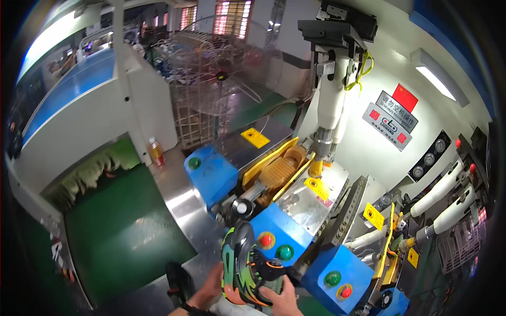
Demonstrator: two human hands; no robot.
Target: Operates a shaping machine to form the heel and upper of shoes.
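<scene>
A black, green and orange sports shoe (243, 268) is held up in front of the blue control box (282, 234), its dark toe pointing away from me. My left hand (212, 284) grips it from the left side; its fingers are mostly hidden behind the shoe. With the thumb on the shoe's opening, my right hand (284, 299) closes around the right side. Down to the left, near my left wrist, is a dark shoe-like object (180, 284). Red (266, 240) and green (284, 252) push buttons are just beyond the held shoe.
Ahead stands a pressing machine with a white cylinder (330, 100) over a brown pad (283, 169) between yellow plates. A second blue button box (337, 276) is at right. A green conveyor belt (126, 221) runs at left, near a drink bottle (156, 151). Behind is a caged fan (219, 76).
</scene>
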